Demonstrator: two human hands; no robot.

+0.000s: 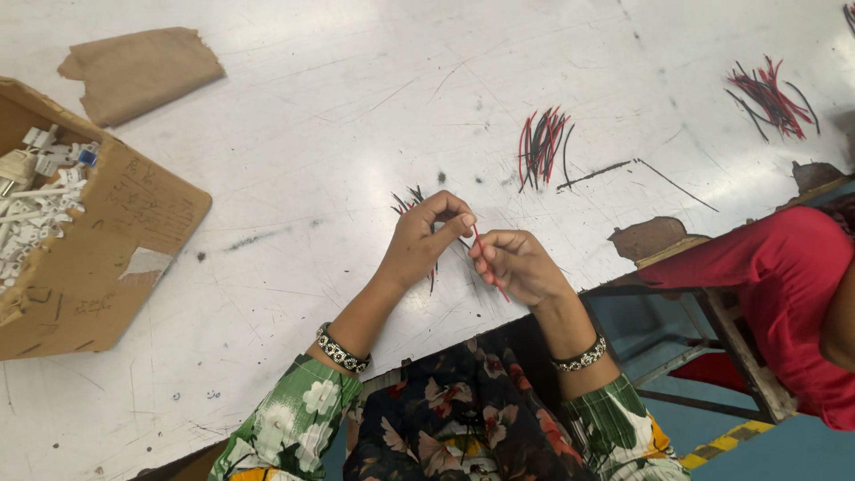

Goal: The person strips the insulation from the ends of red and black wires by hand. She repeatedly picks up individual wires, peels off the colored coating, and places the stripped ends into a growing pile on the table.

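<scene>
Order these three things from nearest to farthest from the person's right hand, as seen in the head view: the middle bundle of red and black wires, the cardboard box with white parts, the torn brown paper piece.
Measured from the right hand:
1. Middle wire bundle: on the table just above the hand.
2. Torn brown paper piece: far upper left.
3. Cardboard box: at the left edge; its white parts lie farthest.

An open brown cardboard box lies at the table's left edge, holding small white plastic parts; a torn brown cardboard scrap lies above it.
</scene>
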